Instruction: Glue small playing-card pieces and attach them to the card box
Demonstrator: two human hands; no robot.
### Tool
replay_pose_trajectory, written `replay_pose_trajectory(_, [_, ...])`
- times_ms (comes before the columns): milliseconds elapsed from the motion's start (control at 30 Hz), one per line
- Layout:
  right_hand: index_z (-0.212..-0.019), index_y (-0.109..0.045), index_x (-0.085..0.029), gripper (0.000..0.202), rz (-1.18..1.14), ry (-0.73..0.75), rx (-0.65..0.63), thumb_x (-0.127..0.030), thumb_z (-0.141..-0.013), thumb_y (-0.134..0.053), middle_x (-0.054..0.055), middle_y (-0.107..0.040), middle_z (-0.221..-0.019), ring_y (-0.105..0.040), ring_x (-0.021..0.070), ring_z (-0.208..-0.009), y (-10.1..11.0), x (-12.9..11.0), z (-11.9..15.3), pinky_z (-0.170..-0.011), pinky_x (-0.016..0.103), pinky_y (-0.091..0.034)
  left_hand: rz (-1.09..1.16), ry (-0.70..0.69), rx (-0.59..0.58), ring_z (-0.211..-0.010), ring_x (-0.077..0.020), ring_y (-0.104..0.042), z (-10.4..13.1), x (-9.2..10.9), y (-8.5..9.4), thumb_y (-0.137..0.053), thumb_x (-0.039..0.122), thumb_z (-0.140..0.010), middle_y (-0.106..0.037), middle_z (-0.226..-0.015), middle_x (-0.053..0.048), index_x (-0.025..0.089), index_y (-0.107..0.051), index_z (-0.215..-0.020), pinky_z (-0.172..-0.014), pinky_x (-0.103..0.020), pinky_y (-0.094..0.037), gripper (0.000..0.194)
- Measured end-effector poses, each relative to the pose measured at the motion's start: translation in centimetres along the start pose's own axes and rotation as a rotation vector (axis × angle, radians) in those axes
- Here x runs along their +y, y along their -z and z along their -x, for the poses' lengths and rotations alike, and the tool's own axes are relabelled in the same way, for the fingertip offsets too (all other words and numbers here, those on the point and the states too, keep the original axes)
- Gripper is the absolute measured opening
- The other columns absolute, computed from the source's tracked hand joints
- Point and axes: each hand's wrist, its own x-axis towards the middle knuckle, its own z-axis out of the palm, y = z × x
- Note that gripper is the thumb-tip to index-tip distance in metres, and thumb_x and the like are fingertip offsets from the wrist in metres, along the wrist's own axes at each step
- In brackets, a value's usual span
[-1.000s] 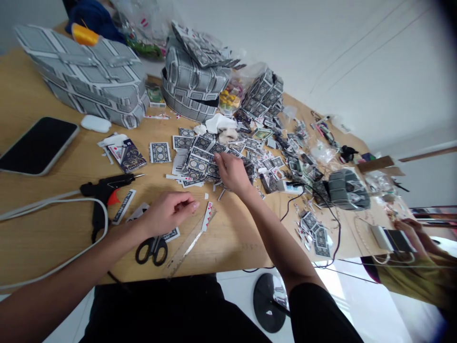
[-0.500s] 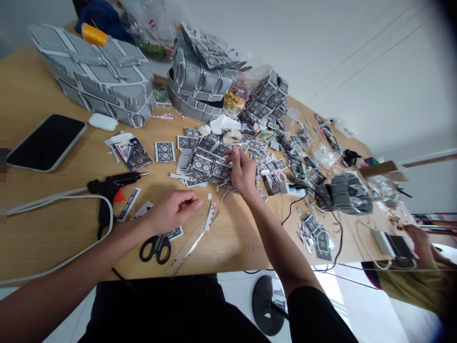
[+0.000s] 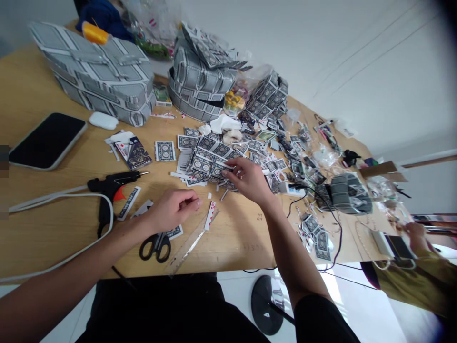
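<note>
My left hand (image 3: 174, 208) rests on the table with its fingers curled in, and nothing shows in it. Beside it lie a narrow cut playing-card strip (image 3: 210, 215), a clear ruler (image 3: 191, 247) and black-handled scissors (image 3: 155, 247). My right hand (image 3: 250, 180) has its thumb and index finger at the near edge of a block of folded playing cards (image 3: 209, 161), dark blue and white patterned. The fingertips seem to pinch that edge, and the palm hides its right end. Loose cards lie under and around the block. A single card (image 3: 164, 151) lies face down to its left.
A black glue gun (image 3: 107, 193) with a white cable lies left of my left hand. Grey card-made bags (image 3: 100, 76) stand at the back. Card scraps, a power strip (image 3: 293, 189) and cables spread rightward. A co-worker's hand (image 3: 417, 236) is at far right.
My right hand has shifted right and toward me along the card block, its fingers now pointing left at the near edge. My left hand and the block have barely moved.
</note>
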Motion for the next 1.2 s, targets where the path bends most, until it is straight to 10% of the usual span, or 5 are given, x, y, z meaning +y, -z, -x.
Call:
replay_pose_trajectory(667, [-0.115,-0.085,-0.02,0.036,-0.054,-0.051,-0.052,-0.006,-0.085,-0.072,0.005,-0.084,-0.092,-0.077,0.0221,-0.083,0.3,1.0,0.4,-0.081,0.033,-0.06,-0.028,0.024,-0.003,-0.061,-0.0135,-0.053,-0.1,0.1,0.1,-0.054,0.046,-0.105,-0.066,-0.071,0.001,0.018,-0.068,-0.082,-0.06,-0.028,-0.037,0.04])
replay_pose_trajectory(1200, [-0.111,-0.08,-0.019,0.019,-0.044,-0.042,-0.051,-0.032,-0.098,-0.073,0.004,-0.078,-0.081,-0.072,0.0214,-0.072,-0.5,-0.4,1.1,-0.073,0.031,-0.051,-0.038,0.011,-0.002,-0.061,-0.0127,-0.052,-0.1,0.1,-0.1,-0.054,0.042,-0.105,-0.064,-0.069,0.001,0.018,-0.067,-0.08,-0.061,-0.028,-0.035,0.037])
